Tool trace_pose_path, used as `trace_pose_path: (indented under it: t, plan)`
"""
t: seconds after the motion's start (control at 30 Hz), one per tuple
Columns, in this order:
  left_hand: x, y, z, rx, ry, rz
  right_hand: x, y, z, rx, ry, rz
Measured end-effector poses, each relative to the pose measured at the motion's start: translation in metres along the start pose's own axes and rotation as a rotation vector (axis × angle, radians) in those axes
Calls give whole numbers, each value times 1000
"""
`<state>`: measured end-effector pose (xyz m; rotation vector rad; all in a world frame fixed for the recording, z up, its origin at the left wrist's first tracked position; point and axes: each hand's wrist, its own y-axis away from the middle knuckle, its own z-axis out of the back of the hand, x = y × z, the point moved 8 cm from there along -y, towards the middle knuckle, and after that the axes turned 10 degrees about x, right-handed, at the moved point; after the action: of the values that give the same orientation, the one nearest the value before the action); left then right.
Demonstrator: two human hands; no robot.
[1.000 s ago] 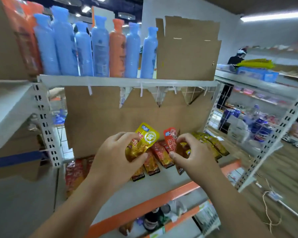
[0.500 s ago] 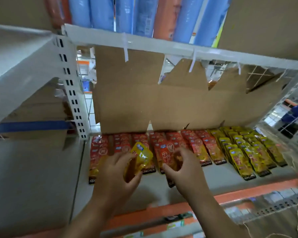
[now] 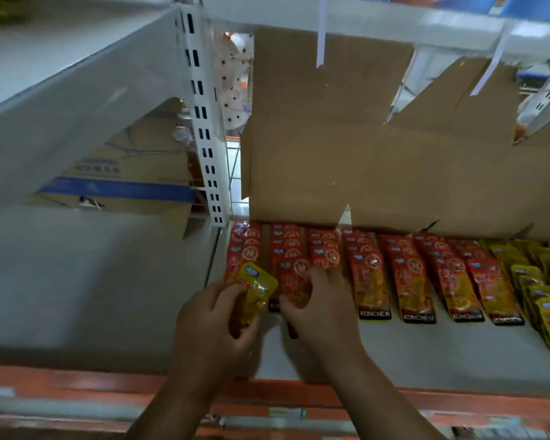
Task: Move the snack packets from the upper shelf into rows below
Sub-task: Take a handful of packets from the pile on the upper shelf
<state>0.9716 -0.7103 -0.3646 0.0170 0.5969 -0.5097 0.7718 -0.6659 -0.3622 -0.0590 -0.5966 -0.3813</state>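
Laying packets into rows on the shelf
The shelf [image 3: 394, 344], backed by cardboard [image 3: 362, 169], carries red rows [image 3: 410, 281] and, at far right, yellow rows [image 3: 546, 281]. The left hand [image 3: 210, 325] grips a yellow packet [image 3: 254, 290] by the leftmost rows. The right hand [image 3: 321, 309] curls its fingers on a red packet [image 3: 294, 281] at a row's near end. Likely next: release the red one flat, then carry the yellow one right

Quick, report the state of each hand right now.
Left hand: closed, holding a yellow packet.
Right hand: closed, pinching a red packet over the rows on the shelf.
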Motion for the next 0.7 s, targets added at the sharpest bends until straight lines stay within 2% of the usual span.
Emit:
trace_pose_path:
  t: [0.13, 0.3, 0.7]
  plan:
    - [15, 4, 7, -54, -30, 42, 23, -8, -16, 42, -40, 20]
    - [29, 6, 17, -41, 13, 98, 49, -14, -33, 34, -42, 79]
    - [54, 22, 29, -114, 91, 134, 73, -22, -50, 80, 73, 22]
